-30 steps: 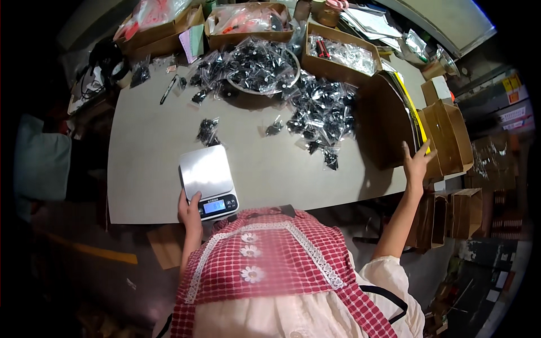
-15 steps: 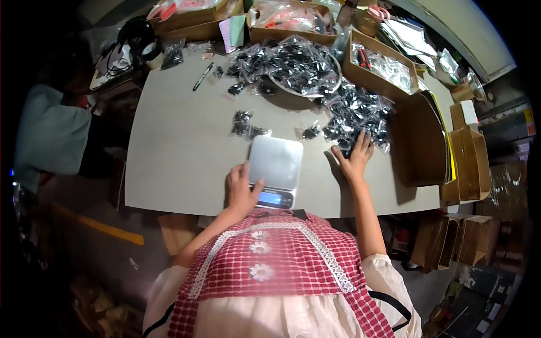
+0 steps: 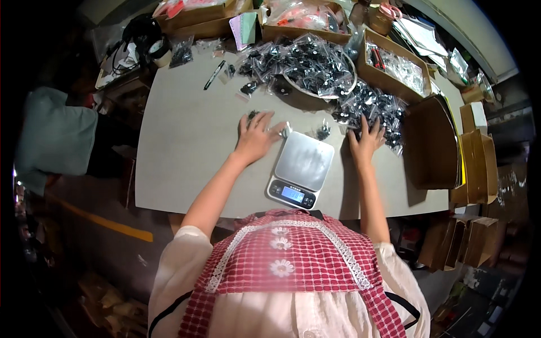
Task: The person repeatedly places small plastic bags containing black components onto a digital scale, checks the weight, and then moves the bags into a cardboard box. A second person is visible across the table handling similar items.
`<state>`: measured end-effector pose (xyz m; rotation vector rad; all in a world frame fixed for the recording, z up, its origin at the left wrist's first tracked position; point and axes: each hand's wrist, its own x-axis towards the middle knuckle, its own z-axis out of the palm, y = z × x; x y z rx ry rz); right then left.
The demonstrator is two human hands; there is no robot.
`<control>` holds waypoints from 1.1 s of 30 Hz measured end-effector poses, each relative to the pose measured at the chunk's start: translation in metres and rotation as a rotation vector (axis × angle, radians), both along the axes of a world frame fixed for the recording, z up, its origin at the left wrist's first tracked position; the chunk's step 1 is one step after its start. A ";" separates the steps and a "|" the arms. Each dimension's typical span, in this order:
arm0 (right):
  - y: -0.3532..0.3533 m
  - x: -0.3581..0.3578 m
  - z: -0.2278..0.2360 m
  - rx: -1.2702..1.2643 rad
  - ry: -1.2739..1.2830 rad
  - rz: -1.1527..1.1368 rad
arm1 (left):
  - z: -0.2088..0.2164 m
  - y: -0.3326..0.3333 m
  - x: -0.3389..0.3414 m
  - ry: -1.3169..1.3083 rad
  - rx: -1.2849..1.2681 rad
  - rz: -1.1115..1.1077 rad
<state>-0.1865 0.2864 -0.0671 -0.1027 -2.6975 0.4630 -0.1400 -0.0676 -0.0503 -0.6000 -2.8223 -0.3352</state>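
My left hand [image 3: 257,138] lies with spread fingers over small clear bags of black parts, mostly covering them; a bit of one bag [image 3: 253,115] shows past its fingertips. Right of it, the digital kitchen scale [image 3: 305,160] sits slightly turned, its metal plate bare and its blue display lit. Just beyond the plate is another small bag of black parts [image 3: 323,130]. My right hand [image 3: 365,143] rests with fingers apart on the near edge of a heap of such bags [image 3: 389,110]. Both hands are open.
A round tray [image 3: 352,85] piled with bags stands at the back. A black pen [image 3: 214,75] lies left of it. An open box [image 3: 389,73] and a tall cardboard box [image 3: 431,143] bound the right side. Another person's sleeve [image 3: 59,132] shows at the left.
My left hand has left the scale and reached forward onto the bags at its far left. The scale has shifted right and turned a little. My right hand stays at the heap.
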 end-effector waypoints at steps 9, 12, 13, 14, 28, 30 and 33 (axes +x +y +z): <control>-0.066 0.135 0.017 -0.383 -0.171 0.540 | -0.028 -0.034 -0.052 0.085 0.016 0.501; -0.076 0.130 0.018 -0.303 -0.180 0.526 | -0.026 -0.057 -0.044 0.044 0.027 0.591; -0.082 0.126 0.016 -0.279 -0.171 0.528 | -0.028 -0.066 -0.037 0.049 0.039 0.594; -0.088 0.122 0.013 -0.291 -0.165 0.536 | -0.031 -0.074 -0.030 0.054 0.052 0.599; -0.107 0.031 0.007 0.057 -0.125 0.448 | -0.005 -0.015 0.160 -0.074 0.453 0.251; -0.072 0.034 -0.004 0.056 -0.085 0.502 | 0.005 -0.008 0.162 -0.064 0.366 0.214; -0.038 0.054 -0.006 0.130 -0.097 0.509 | 0.004 -0.012 0.154 -0.055 0.412 0.174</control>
